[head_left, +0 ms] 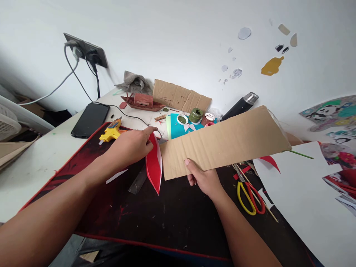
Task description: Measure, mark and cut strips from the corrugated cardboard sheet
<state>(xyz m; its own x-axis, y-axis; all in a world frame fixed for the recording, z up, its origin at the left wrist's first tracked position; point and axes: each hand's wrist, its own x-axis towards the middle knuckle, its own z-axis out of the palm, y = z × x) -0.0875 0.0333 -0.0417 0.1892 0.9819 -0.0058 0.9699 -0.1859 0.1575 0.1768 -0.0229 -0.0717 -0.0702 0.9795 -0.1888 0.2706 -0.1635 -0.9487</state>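
Observation:
My right hand [204,178] grips the lower left part of a long piece of cardboard [228,141], thumb on its front face. The cardboard is raised above the mat and slants up to the right. My left hand [135,142] is closed on a red paper piece with white edges [154,168], shaped like a pointed leaf. That piece hangs just left of the cardboard's end; whether they touch I cannot tell. A yellow glue gun [112,130] lies behind my left wrist. Beneath the red piece, a dark flat strip [138,181] rests on the mat.
Scissors with yellow and red handles [251,196] lie to the right on the dark mat [167,226], beside white paper [303,200]. At the back stand a model boat [144,104], paint jars [196,115] and a black flask [239,105]. A phone [90,119] lies at left.

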